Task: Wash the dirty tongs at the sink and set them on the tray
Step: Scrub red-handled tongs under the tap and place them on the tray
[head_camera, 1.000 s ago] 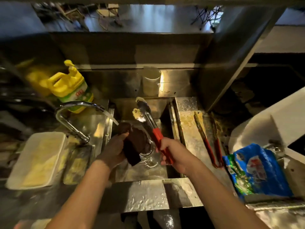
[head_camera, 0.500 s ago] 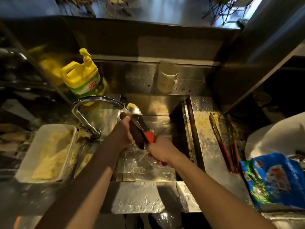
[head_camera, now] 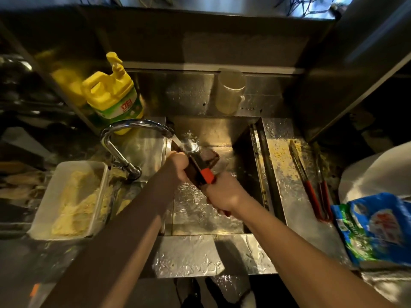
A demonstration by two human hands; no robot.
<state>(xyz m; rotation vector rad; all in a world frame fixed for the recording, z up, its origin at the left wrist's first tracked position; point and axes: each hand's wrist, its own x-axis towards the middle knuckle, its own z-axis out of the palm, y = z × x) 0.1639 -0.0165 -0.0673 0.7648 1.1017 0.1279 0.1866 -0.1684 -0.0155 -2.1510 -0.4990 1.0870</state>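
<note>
Since the earlier frame, the tongs (head_camera: 201, 167) have been lifted out of the basin and brought leftward, so that their tips are now held right under the stream at the faucet (head_camera: 124, 138) spout.

At the far left a white tub (head_camera: 66, 201) of pale food scraps is seen on the counter, with a yellow detergent jug (head_camera: 113, 94) behind the faucet. The left hand (head_camera: 178, 165) is clenched around a dark scouring cloth (head_camera: 209, 155), which is wrapped against the metal arms of the tongs just below the water. The right hand (head_camera: 224, 194) is closed firmly around the red handle, the tongs being angled up and to the left over the sink (head_camera: 244, 134).

To do the scrubbing well, the cloth is best drawn along both arms from handle toward tips while the stream is kept on the soiled end, and the tongs should be turned so the inner faces are reached; residue there is likely to cling.

To the right, a second pair of red-handled tongs (head_camera: 311, 185) is laid on the wet, crumb-strewn drainboard (head_camera: 289, 196), well apart from the pair being washed. A blue packet (head_camera: 378, 225) lies at the far right. Whether that drainboard is the tray cannot be told.
</note>
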